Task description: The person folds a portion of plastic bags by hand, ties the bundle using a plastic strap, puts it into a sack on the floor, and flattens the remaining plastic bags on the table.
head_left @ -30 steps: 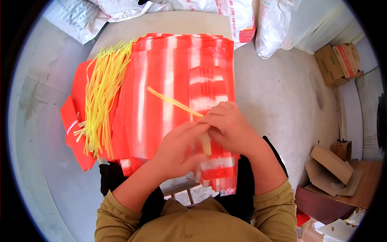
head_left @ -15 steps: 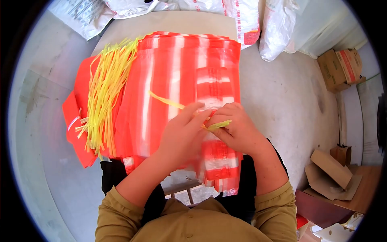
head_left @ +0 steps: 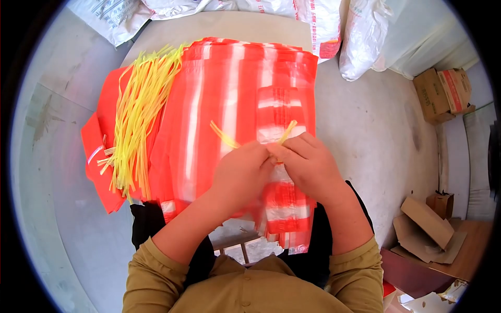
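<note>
A yellow plastic tie strip [head_left: 224, 134] runs into my closed left hand [head_left: 241, 171], and its other end sticks up out of the fingers of my right hand [head_left: 309, 166]. My hands meet over the middle of a folded bundle of red-and-white striped plastic bags [head_left: 286, 206], where the strip's centre is hidden by my fingers. Under the bundle lies a wide stack of the same striped bags [head_left: 209, 94]. To the left, a thick bunch of loose yellow strips [head_left: 143, 115] rests on red plastic [head_left: 107, 99].
The stack lies on a beige surface [head_left: 250, 25]. White printed sacks [head_left: 326, 26] and a white plastic bundle [head_left: 364, 39] stand at the back. Cardboard boxes [head_left: 443, 94] are on the right, with an opened carton [head_left: 428, 229] below them.
My hands have come together, fingers pinched at the middle of the bundle. The strip's right end now points upward rather than sideways, and its left end has shifted right.
</note>
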Tool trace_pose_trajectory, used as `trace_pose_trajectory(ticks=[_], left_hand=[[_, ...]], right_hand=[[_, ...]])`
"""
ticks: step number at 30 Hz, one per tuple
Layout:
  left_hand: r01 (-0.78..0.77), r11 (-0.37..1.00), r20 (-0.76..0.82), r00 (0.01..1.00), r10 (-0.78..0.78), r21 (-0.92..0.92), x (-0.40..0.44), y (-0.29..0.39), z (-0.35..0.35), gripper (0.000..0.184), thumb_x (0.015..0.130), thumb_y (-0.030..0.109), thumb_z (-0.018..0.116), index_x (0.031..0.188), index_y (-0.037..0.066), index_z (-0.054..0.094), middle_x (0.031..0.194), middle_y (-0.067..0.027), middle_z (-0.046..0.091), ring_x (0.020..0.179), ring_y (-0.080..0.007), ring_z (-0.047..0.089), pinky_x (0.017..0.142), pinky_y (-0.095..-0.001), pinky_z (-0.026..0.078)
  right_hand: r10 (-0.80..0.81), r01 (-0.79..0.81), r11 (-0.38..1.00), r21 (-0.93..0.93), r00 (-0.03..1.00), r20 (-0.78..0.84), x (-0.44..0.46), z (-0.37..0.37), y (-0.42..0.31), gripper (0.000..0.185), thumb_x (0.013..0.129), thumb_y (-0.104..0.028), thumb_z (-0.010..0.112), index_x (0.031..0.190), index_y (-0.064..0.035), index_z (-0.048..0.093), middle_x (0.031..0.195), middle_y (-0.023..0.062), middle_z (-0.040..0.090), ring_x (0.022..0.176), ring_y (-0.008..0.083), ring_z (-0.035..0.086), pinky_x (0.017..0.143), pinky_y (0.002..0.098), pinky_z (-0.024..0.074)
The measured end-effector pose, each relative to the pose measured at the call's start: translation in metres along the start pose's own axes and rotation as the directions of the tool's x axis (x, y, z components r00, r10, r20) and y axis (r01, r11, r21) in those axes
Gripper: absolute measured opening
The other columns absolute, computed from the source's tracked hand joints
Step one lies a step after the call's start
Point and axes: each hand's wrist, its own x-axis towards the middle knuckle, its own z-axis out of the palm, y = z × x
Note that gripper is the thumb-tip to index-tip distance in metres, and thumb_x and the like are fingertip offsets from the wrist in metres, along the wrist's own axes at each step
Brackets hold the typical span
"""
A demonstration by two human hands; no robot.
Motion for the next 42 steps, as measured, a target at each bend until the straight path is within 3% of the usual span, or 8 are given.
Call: trace_pose_trajectory(ticks=[3,6,12,15,18,21,30,42], left_hand=[[-0.065,0.995,0.008,0.998,0.064,0.07,-0.003,-0.001,0.0,0.011,0.095,0.009,0.068,0.104,0.002,0.065,0.086,-0.0145,0.06,0.078,-0.0348,0.061,0.067,-0.0431,0.048],[-0.045,0.998,0.02,0.999,0.044,0.042,-0.003,0.001,-0.004,0.01,0.094,0.008,0.069,0.102,0.002,0.064,0.087,-0.0149,0.06,0.081,-0.0358,0.061,0.069,-0.0427,0.049],[0.005,0.996,0.013,1.0,-0.004,-0.089,-0.003,-0.004,-0.001,0.008,0.095,0.005,0.068,0.101,0.001,0.064,0.087,-0.0147,0.062,0.079,-0.0322,0.062,0.07,-0.0401,0.05],[0.081,0.985,0.072,0.995,-0.071,-0.15,-0.001,-0.004,-0.002,0.008,0.097,0.005,0.068,0.102,0.001,0.065,0.088,-0.0143,0.064,0.079,-0.0295,0.063,0.071,-0.0385,0.05],[-0.012,0.99,0.029,0.999,0.017,-0.143,-0.001,-0.01,0.002,0.009,0.097,0.005,0.067,0.105,0.001,0.066,0.088,-0.014,0.065,0.08,-0.0285,0.063,0.072,-0.0376,0.051],[0.011,0.99,-0.04,0.999,-0.017,-0.141,-0.002,-0.006,-0.001,0.007,0.097,0.005,0.066,0.103,0.001,0.065,0.088,-0.0155,0.065,0.081,-0.0312,0.064,0.072,-0.0401,0.051],[-0.016,0.967,0.092,0.996,-0.007,0.253,-0.001,-0.016,-0.01,0.012,0.096,0.011,0.064,0.091,0.001,0.06,0.086,-0.017,0.065,0.085,-0.0396,0.065,0.072,-0.0495,0.051],[-0.044,0.905,0.091,0.996,0.006,0.423,-0.004,-0.021,-0.008,0.014,0.092,0.011,0.067,0.086,0.003,0.057,0.082,-0.0162,0.063,0.081,-0.0392,0.065,0.068,-0.0515,0.052]], right_hand=[[0.068,-0.069,0.997,-0.037,0.998,-0.005,0.0,-0.001,-0.001,0.019,0.08,-0.001,0.068,0.098,-0.0052,0.071,0.094,0.0078,0.062,0.091,0.0313,0.06,0.078,0.0411,0.0523],[0.113,-0.104,0.99,-0.092,0.988,0.103,-0.003,-0.007,0.004,0.017,0.08,0.0,0.068,0.096,-0.0044,0.069,0.095,0.0079,0.063,0.095,0.0315,0.06,0.08,0.0415,0.052],[0.09,-0.126,0.972,0.197,0.979,0.185,0.001,-0.016,0.011,0.009,0.08,-0.002,0.071,0.088,-0.0051,0.067,0.087,0.0079,0.063,0.086,0.0318,0.06,0.077,0.0417,0.0503],[0.171,-0.191,0.978,0.087,0.964,0.201,0.002,-0.016,0.005,0.01,0.08,-0.005,0.074,0.087,-0.0062,0.068,0.087,0.0077,0.065,0.084,0.0313,0.06,0.076,0.0426,0.0501],[0.147,-0.148,0.989,-0.005,0.98,0.136,-0.004,-0.007,0.008,0.012,0.081,-0.006,0.076,0.092,-0.0069,0.071,0.09,0.008,0.067,0.087,0.0309,0.062,0.076,0.0435,0.0505],[0.107,-0.108,0.994,0.032,0.994,0.03,-0.004,-0.009,0.01,0.014,0.089,-0.011,0.076,0.102,-0.0064,0.075,0.092,0.0089,0.067,0.084,0.031,0.061,0.076,0.0408,0.0513],[0.21,-0.206,0.977,-0.052,0.973,0.092,-0.017,-0.019,0.018,0.022,0.086,-0.008,0.078,0.107,-0.0083,0.075,0.098,0.0064,0.065,0.093,0.029,0.063,0.078,0.0411,0.0527],[0.13,-0.119,0.987,-0.104,0.986,0.106,-0.019,-0.023,0.023,0.025,0.08,-0.006,0.079,0.105,-0.0087,0.075,0.1,0.0043,0.066,0.094,0.0275,0.063,0.08,0.0396,0.054]])
